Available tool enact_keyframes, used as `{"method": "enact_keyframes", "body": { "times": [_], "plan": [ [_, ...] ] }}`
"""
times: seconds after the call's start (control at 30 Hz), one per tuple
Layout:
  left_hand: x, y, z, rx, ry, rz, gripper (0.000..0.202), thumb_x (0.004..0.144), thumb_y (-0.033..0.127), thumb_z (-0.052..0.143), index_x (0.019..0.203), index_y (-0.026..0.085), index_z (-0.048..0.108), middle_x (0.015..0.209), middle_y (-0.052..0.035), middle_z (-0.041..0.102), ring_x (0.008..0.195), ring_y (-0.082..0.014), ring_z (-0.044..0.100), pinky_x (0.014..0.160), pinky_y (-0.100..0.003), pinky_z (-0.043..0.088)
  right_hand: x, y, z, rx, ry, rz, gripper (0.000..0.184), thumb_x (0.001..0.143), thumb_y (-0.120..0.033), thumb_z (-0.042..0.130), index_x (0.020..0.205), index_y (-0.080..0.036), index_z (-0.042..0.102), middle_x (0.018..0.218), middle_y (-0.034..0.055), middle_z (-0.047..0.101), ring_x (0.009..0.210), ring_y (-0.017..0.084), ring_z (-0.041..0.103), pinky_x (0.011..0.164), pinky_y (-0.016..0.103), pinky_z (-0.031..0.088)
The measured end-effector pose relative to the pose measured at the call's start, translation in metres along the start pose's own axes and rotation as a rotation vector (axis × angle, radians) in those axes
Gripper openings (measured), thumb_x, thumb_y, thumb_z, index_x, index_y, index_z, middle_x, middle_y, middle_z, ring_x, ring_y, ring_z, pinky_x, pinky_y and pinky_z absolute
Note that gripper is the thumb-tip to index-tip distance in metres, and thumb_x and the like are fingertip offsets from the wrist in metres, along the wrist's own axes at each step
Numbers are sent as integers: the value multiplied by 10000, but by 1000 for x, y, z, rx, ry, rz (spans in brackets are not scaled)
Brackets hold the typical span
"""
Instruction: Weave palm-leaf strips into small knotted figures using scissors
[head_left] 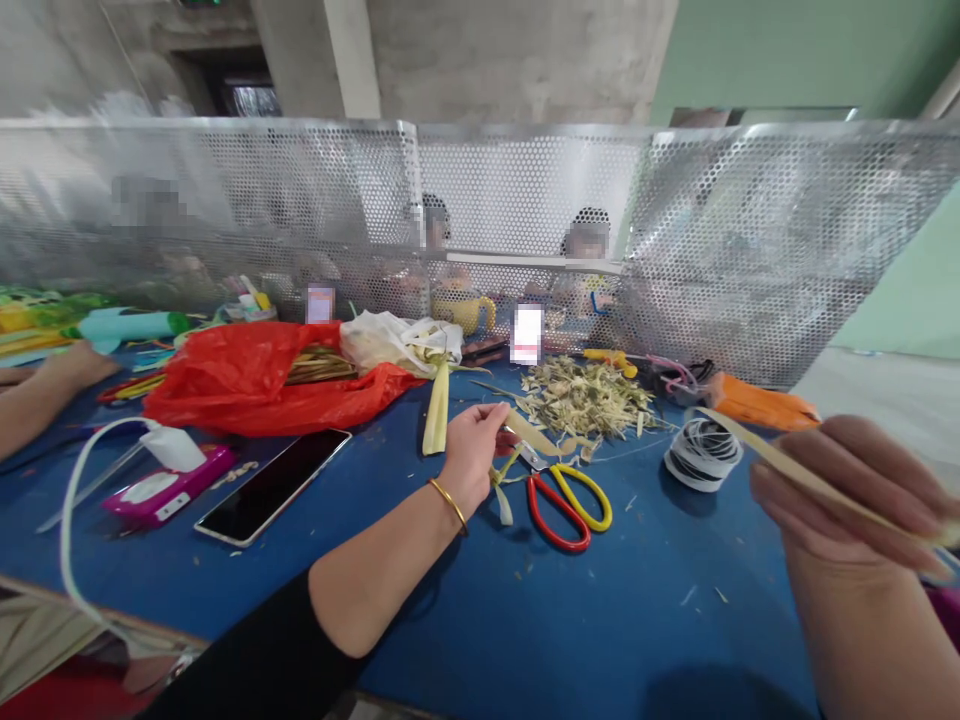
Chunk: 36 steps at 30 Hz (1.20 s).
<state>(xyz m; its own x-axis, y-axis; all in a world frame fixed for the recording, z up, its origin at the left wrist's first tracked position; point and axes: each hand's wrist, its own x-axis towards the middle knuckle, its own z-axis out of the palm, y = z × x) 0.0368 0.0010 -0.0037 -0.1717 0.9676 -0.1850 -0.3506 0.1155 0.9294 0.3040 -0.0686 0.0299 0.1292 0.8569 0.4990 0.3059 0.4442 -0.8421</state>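
My left hand [471, 450], with a gold bangle on the wrist, is closed in a pinch on a pale leaf strip [538, 432] just above the blue table [570, 620]. Close to the camera at the right, my right hand [855, 490] has its fingers wrapped round another thin pale strip [757, 452] that runs up to the left. Red and yellow handled scissors [566, 497] lie on the table right of my left hand. A spool of white thread [703, 453] sits below the right-hand strip.
A heap of leaf trimmings [585, 398], a red plastic bag [247, 385] with leaf stalks, a phone [274, 485], a pink power bank [166, 490] with white cable, and an orange tool [757, 402] lie about. Another person's arm [41, 392] rests at left. A perforated metal screen [525, 200] stands behind.
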Motion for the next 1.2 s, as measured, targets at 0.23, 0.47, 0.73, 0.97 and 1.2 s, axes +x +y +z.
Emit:
{"method": "enact_keyframes", "body": {
  "times": [0.23,0.47,0.73,0.97,1.2],
  "plan": [
    [-20,-1,4,66,-222,29,132,726,212,688,772,136,590,599,-8,637,521,-118,635,434,-173,441,11,6,41,-323,189,-45,347,799,-463,592,1000,-183,636,893,97,693,707,225,661,627,365,526],
    [-34,1,6,192,-327,157,119,710,221,684,734,150,592,606,-5,656,523,-128,641,467,-186,458,-4,1,70,-511,-175,-161,287,857,-356,553,1113,-238,614,1097,78,668,993,232,627,774,330,501],
    [-31,-2,4,219,-357,217,123,724,273,667,726,158,623,614,-2,653,534,-121,623,476,-185,439,-16,4,92,-290,-339,77,238,838,-341,543,655,-191,574,578,-19,579,562,132,516,548,244,392],
    [-31,-5,4,255,-452,203,245,729,394,670,702,152,643,608,-14,641,555,-122,601,509,-196,438,-15,9,90,-134,-386,249,290,795,-421,588,627,-192,528,519,-46,502,471,105,446,461,226,340],
    [-22,-3,2,292,-322,258,116,685,271,694,686,161,656,554,19,609,450,-90,532,449,-186,397,-8,3,77,-209,-406,172,267,815,-405,569,668,-184,598,566,-28,532,544,116,461,515,236,359]
  ]
}}
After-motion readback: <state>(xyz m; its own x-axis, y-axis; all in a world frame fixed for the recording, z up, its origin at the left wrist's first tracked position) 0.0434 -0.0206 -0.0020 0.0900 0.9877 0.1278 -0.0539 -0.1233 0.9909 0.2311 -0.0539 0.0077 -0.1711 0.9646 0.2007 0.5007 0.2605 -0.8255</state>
